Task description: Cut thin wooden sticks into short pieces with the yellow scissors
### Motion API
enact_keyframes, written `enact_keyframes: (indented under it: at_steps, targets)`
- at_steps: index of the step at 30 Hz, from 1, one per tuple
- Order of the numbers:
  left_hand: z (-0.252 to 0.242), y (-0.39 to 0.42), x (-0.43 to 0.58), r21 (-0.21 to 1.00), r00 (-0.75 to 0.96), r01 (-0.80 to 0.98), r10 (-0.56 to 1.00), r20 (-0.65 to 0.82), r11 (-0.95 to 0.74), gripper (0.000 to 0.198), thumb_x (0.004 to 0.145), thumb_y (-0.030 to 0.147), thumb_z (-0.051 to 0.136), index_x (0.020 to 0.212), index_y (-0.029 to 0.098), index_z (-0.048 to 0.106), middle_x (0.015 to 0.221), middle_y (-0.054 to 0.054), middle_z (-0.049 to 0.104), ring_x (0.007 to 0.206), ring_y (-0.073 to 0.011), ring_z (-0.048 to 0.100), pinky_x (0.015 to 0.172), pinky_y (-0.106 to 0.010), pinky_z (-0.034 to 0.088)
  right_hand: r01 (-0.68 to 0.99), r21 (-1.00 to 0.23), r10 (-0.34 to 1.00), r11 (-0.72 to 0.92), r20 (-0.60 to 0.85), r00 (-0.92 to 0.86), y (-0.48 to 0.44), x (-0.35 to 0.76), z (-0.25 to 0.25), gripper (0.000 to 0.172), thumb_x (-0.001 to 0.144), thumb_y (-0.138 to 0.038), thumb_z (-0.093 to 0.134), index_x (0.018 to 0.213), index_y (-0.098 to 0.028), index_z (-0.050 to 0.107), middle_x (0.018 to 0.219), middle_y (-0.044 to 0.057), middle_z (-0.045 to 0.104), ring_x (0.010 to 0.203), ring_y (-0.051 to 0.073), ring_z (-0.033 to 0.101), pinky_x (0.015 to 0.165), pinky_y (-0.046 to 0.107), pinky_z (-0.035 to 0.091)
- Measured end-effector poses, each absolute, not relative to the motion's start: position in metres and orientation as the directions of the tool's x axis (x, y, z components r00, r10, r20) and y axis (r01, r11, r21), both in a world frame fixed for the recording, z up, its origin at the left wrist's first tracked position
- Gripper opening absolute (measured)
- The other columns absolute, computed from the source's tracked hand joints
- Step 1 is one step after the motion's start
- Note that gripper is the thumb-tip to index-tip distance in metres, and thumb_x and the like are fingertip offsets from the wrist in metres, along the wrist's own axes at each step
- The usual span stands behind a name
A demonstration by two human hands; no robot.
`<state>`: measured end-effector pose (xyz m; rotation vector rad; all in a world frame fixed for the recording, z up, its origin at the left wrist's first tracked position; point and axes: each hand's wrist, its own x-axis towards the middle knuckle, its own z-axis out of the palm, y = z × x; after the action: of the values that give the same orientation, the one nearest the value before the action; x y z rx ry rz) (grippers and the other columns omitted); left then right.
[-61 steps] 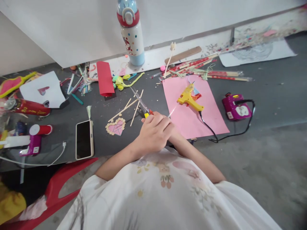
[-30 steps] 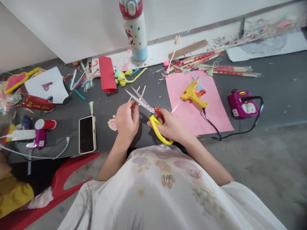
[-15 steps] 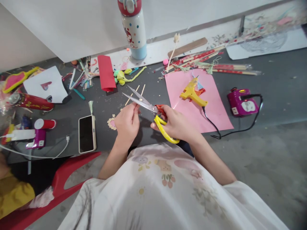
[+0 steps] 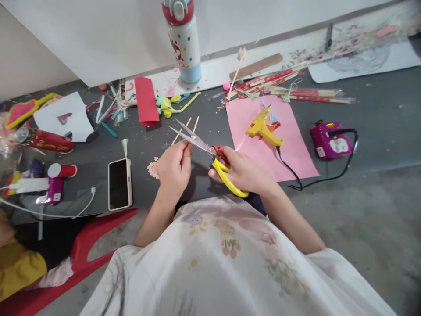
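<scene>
A dark grey, matt table (image 4: 378, 101) runs the width of the view, speckled with pale offcuts, against a plain white wall (image 4: 98, 35). A red plastic chair (image 4: 95, 245) shows below its near edge at the left, and bare concrete floor (image 4: 362, 228) at the right.

At the left of the table a glossy red cylindrical can (image 4: 44, 140) lies on its side by a white paper sheet with a heart-shaped hole (image 4: 64, 116). A black-screened smartphone in a pale case (image 4: 120, 183) lies face up. Further in, a folded red paper strip (image 4: 145, 106) lies near a tall white dotted bottle with a red lid (image 4: 182, 39), upright at the wall.

A small pink heart edged with pale wooden bits (image 4: 153, 169) peeks out just beside the left hand (image 4: 173, 169). That hand's thumb and fingertips are pressed together right at the blades; what they pinch is too small to tell. The steel scissors with yellow and red handles (image 4: 204, 147) sit above the table between the hands. The right hand (image 4: 241, 171) is closed through the loops, and the blades, parted in a narrow V, point up-left past the left fingertips. Thin wooden sticks (image 4: 196, 123) lie beyond the tips.

To the right, a smooth pink paper sheet (image 4: 289, 153) bears a yellow plastic glue gun (image 4: 263, 128) with a black cord. A glossy purple socket block (image 4: 329, 142) sits beside it, and long red and wooden rods (image 4: 296, 92) lie near the wall.
</scene>
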<state>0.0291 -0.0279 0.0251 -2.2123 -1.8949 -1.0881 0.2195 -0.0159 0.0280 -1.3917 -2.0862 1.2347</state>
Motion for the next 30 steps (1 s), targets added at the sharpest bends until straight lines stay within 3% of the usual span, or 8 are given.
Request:
enact_keyframes:
  at_steps: [14,20,30]
  targets:
    - [0.023,-0.0259,0.0267,0.41,0.004,0.876,0.854,0.52,-0.254,0.022,0.093,0.025,0.046,0.101,0.02,0.067,0.079,0.0,0.069,0.076,-0.0122,0.064,0.072,-0.023,0.046,0.572,-0.8,0.886,0.182,-0.118,-0.448,-0.0149,0.2187,0.0278,0.058,0.079,-0.057,0.059,0.118,-0.015,0.051,0.084,0.005,0.063,0.067,0.015,0.055,0.06,0.026,0.039]
    - [0.0229,-0.0252,0.0269,0.462,-0.026,0.858,0.877,0.479,-0.226,0.025,0.095,0.03,0.044,0.094,0.021,0.068,0.072,0.0,0.068,0.071,-0.0116,0.063,0.07,-0.023,0.045,0.591,-0.794,0.89,0.143,-0.159,-0.428,-0.0131,0.2168,0.0275,0.049,0.081,-0.052,0.059,0.115,-0.017,0.054,0.076,0.001,0.061,0.063,0.015,0.054,0.058,0.025,0.038]
    - [0.0219,-0.0236,0.0256,0.518,-0.032,0.828,0.904,0.427,-0.216,0.035,0.095,0.033,0.044,0.068,0.019,0.061,0.062,0.002,0.061,0.059,-0.0096,0.056,0.062,-0.023,0.041,0.6,-0.778,0.91,0.19,-0.09,-0.405,-0.0149,0.2162,0.0219,0.056,0.081,-0.052,0.059,0.12,-0.013,0.052,0.1,0.012,0.066,0.081,0.02,0.062,0.068,0.028,0.044]
